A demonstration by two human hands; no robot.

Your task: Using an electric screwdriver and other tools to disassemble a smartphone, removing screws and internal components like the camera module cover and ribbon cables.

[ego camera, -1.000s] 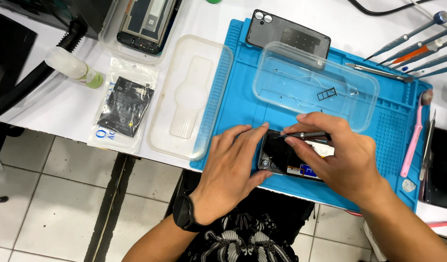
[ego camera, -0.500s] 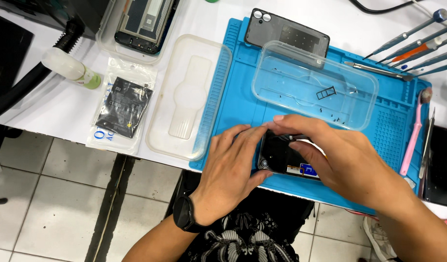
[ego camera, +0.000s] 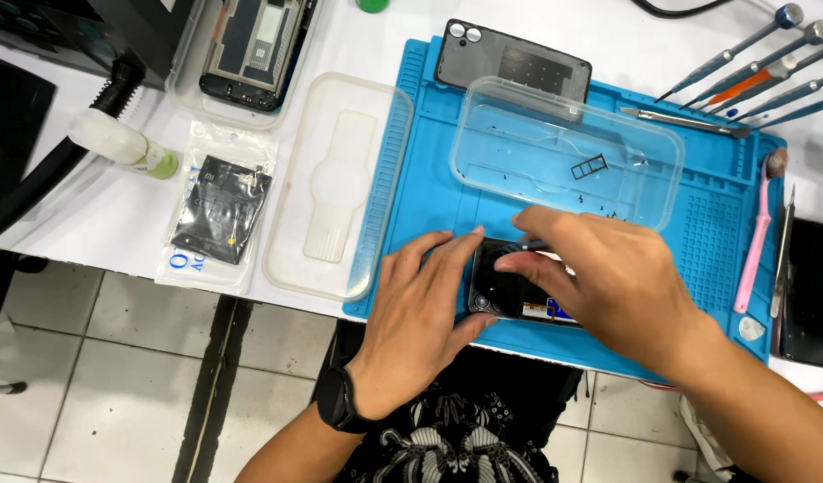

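A: What's different from a second ago?

B: The right hand [ego camera: 608, 286] held a thin dark tool across the opened dark phone body [ego camera: 519, 288] then. Now its fingers have curled over the top of the phone, and only a dark tip shows by the fingertips at about 12 o'clock. Whether that tool is still pinched there, I cannot tell. To my eye the work has gone from prodding to pressing or gripping the part by hand.

A: And the left hand [ego camera: 420, 309]?

B: It hasn't shifted. It lies flat, fingers spread and open, the tips braced against the phone's 9 o'clock edge, steadying it.

A: Where does the phone sit?

B: On the blue silicone work mat [ego camera: 697, 224], near its 6 o'clock edge, between the two hands.

A: How does it look?

B: Back off, dark innards exposed, two round camera lenses at its lower left corner, and a strip of white, yellow and blue label showing under the right palm. Most of it is covered.

A: Anything near?

B: A clear plastic tray [ego camera: 563, 161] at 12 o'clock holding tiny screws and a small black frame, with the removed grey back cover [ego camera: 510, 67] beyond it.
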